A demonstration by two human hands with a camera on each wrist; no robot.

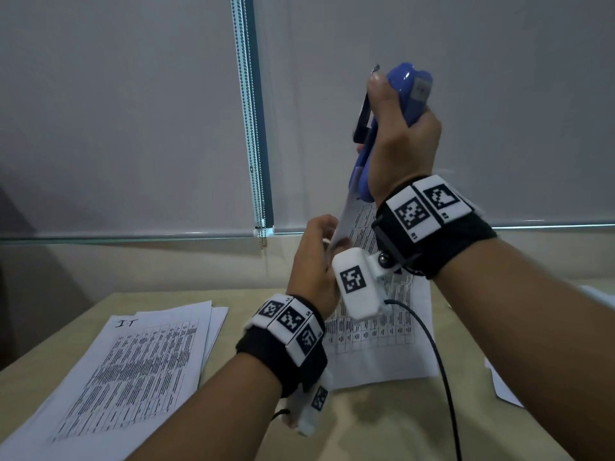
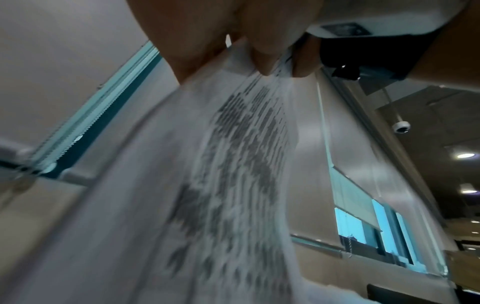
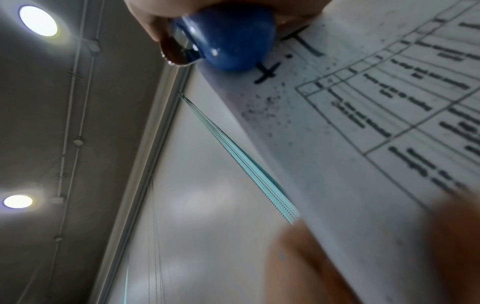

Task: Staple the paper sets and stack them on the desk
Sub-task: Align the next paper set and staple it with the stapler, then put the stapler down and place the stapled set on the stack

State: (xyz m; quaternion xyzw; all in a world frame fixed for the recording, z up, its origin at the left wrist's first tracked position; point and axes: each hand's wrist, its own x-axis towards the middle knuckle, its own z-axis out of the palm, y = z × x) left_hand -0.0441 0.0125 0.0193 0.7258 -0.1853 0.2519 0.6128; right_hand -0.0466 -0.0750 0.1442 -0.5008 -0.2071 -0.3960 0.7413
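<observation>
My right hand (image 1: 402, 138) is raised in front of the blind and grips a blue stapler (image 1: 407, 91) held nose down. The stapler's mouth sits over the top corner of a printed paper set (image 1: 376, 344), which hangs down to the desk. My left hand (image 1: 316, 257) pinches that set near its upper edge, just below the stapler. The left wrist view shows its fingertips (image 2: 262, 67) pinching the blurred sheets (image 2: 207, 185). In the right wrist view the stapler's nose (image 3: 233, 43) meets the corner of the page (image 3: 376, 115) beside handwritten letters.
A pile of printed paper sets (image 1: 139, 361) lies on the left of the beige desk (image 1: 366, 427). More loose sheets (image 1: 502, 384) show at the right edge. A black cable (image 1: 442, 377) runs from my right wrist over the desk. Bead cords (image 1: 253, 128) hang on the blind behind.
</observation>
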